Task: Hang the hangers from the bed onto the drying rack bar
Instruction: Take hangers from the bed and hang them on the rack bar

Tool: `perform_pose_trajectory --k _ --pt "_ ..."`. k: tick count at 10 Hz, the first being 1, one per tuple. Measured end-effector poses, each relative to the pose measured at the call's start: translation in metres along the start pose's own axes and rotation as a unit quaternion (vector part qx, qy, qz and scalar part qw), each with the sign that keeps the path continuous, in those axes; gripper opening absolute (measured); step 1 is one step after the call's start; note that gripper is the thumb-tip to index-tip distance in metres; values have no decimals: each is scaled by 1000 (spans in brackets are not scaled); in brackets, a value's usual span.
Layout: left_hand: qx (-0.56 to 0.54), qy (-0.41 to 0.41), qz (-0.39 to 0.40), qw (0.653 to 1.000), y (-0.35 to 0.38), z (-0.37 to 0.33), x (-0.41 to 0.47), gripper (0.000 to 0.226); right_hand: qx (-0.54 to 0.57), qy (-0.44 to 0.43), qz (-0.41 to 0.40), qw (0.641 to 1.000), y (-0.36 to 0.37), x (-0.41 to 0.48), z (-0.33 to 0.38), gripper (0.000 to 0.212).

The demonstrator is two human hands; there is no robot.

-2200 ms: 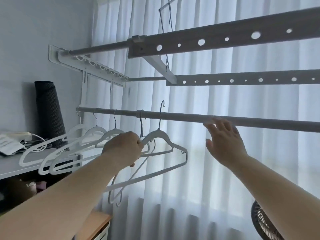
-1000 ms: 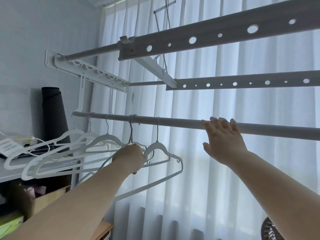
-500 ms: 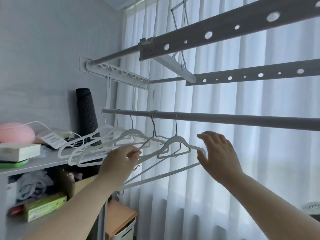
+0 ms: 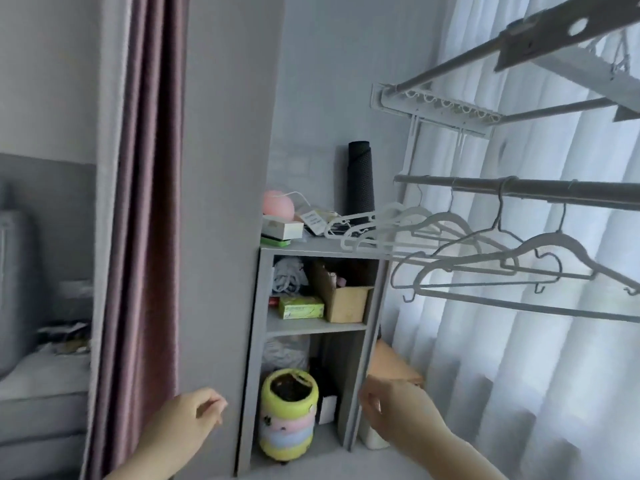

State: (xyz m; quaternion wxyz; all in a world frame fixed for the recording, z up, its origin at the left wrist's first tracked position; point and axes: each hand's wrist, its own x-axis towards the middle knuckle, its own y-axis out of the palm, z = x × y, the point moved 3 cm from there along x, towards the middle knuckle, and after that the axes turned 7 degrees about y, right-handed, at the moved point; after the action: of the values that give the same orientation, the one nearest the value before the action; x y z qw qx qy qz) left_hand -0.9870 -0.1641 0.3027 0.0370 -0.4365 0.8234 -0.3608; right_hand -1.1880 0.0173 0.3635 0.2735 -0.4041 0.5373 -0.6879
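Hangers (image 4: 557,241) hang on rack bar (image 4: 554,192) at right before sheer curtain (image 4: 519,375), shelf unit (image 4: 258,341) left of them, rolled mat (image 4: 360,178) on top, cardboard box (image 4: 346,303) in upper compartment, pot (image 4: 289,410) in lower, drape (image 4: 145,202) then bed (image 4: 34,386) further left.

You see white hangers (image 4: 561,239) on a grey bar (image 4: 540,190), a purple curtain (image 4: 145,202), a container (image 4: 289,420) banded in yellow, pink and blue, a pink ball (image 4: 278,202), a black roll (image 4: 360,181) and a green box (image 4: 301,307).

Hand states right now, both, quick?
Left hand: open, fingers loosely curled, holding nothing.
Right hand: open, fingers loosely curled, holding nothing.
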Motion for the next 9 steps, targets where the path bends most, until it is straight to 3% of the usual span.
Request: perform_pose_trajectory --k 1,2,3,4,5,6,7,8,9 --pt "13 -83 -12 996 -37 63 -57 32 60 -23 60 996 31 -18 57 25" --pt "23 -147 -35 988 -86 124 -134 34 134 -63 59 987 64 -44 128 34" --pt "41 -224 -71 971 -145 182 -234 36 117 -125 47 984 110 -82 217 25" --pt "85 -288 -112 947 -205 234 -339 41 97 -211 121 965 148 -131 310 32" --pt "97 -390 -171 899 -252 280 -438 38 145 -221 166 950 172 -173 397 38" --pt "87 -460 -223 855 -280 310 -517 22 179 -254 281 908 205 -216 476 59" --pt "103 -501 -263 818 -296 327 -570 17 138 -289 352 880 229 -246 545 66" --pt "133 -532 -258 795 -309 351 -604 19 109 -328 389 854 249 -263 612 30" --pt "148 -547 -262 782 -325 384 -621 23 77 -367 394 839 281 -270 677 31"
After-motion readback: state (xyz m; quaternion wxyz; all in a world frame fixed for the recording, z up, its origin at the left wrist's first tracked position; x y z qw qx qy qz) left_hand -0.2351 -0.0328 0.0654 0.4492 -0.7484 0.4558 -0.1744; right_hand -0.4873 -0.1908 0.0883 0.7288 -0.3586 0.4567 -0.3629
